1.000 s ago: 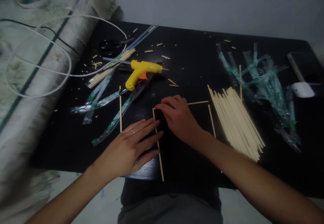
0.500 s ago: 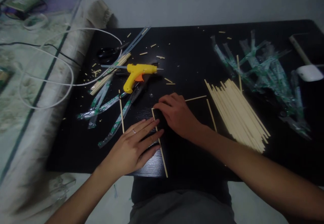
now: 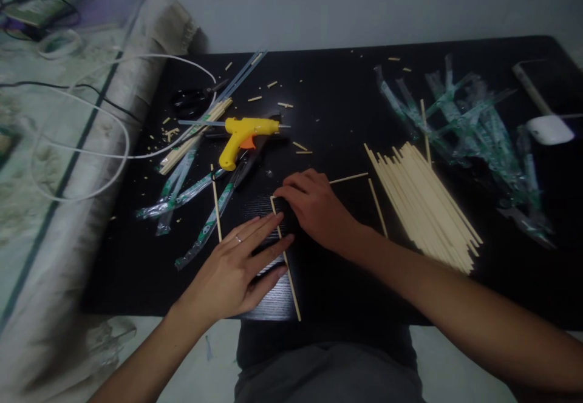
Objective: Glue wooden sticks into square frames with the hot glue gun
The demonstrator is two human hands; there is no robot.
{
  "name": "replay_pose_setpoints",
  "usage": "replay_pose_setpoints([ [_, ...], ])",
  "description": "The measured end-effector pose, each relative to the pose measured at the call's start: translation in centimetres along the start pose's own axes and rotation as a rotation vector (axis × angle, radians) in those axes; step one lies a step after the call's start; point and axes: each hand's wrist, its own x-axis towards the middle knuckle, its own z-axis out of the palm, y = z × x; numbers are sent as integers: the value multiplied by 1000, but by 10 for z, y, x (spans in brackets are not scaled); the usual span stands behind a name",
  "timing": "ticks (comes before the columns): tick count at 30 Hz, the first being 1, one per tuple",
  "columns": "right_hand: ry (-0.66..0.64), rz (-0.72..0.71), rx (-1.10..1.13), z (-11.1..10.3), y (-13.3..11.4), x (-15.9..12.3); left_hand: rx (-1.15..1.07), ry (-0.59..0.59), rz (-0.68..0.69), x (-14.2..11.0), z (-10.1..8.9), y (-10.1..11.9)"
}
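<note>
My left hand lies flat with its fingers spread across a thin wooden chopstick that runs toward the table's front edge. At that chopstick's far end, my right hand is closed, fingertips down, on a second chopstick. This one extends to the right from under the hand, and the two meet at a corner by my right fingertips. A third chopstick lies beyond my right forearm, partly hidden by it. Another single chopstick is left of my left hand.
A yellow glue gun rests beyond my hands, with black scissors behind it. A pile of chopsticks lies at right, beside torn plastic wrappers. A white case sits far right. A white cable loops at left.
The whole view has shifted slightly. Both hands keep the same places on the two chopsticks, with no clear movement of either.
</note>
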Motion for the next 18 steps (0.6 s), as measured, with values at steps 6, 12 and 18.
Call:
replay_pose_setpoints([
  [6, 21, -22, -8, 0, 1, -1, 4, 81, -32, -3, 0, 1],
  [12, 58, -20, 16, 0, 0, -1, 31, 123, -31, -7, 3, 1],
  [18, 77, -34, 15, -2, -2, -1, 33, 120, -32, -6, 3, 1],
])
